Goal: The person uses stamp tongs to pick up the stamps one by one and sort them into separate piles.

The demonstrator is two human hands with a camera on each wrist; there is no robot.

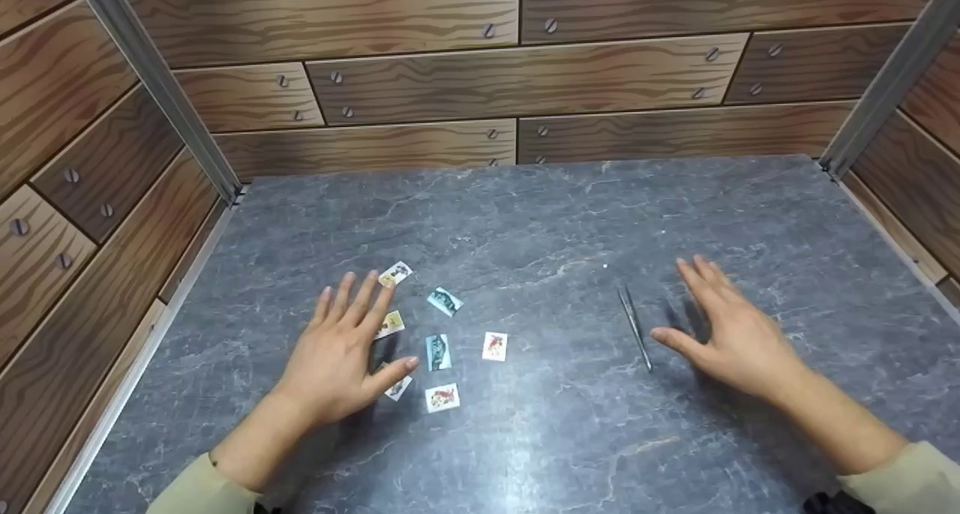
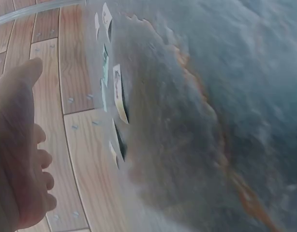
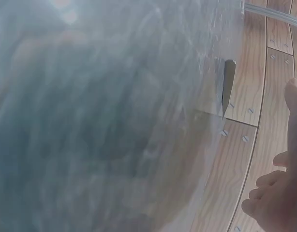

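The left hand is palm down at the left of the grey marbled table, fingers straight and a little apart, thumb out to the right, with nothing in its grasp. Seven small picture cards lie flat about it. Three are partly hidden by this hand in the head view: a far card beyond the index fingertip, a yellow-patterned card beside the index finger, and a near card by the thumb. Just to their right lie two blue cards, a tilted one on the far side and a more upright one nearer. A red-patterned card lies nearest the front of the group, and another red-figured card sits apart at its right. At the right of the table, the right hand has its fingers extended and close together, its thumb stretched left, and its grasp holds nothing. Metal tweezers lie just left of that thumb, tips on the far side and slightly parted. Light green sleeves cover the forearms. A wood-patterned wall stands along the far side.
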